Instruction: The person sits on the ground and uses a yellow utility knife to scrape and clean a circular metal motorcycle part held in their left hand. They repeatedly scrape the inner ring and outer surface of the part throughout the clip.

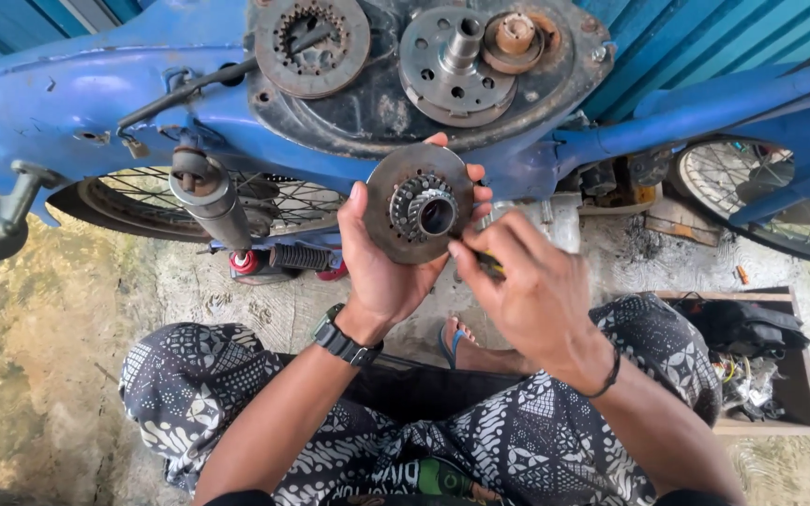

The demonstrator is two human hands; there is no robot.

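1. Here, left hand (382, 258) cups a round clutch disc (419, 215) from behind & below, thumb on left rim, fingertips curled over right rim; disc is up at chest height, in front of the blue motorbike (77, 94) lying on its side.
2. Right hand (527, 290) is closed on a thin dark tool (487, 263), tip at disc's lower right edge, near the toothed hub (424, 206).
3. To do it well, I'd say: keep disc steady w/ left palm, work tool in short strokes, fingers clear of the tip.
4. Beyond: open engine case (424, 103) w/ another plate (311, 42) & hub w/ shaft (457, 56).
5. Further out: spoked wheels (142, 201), wooden box of parts (761, 365) on right, concrete floor (39, 356).
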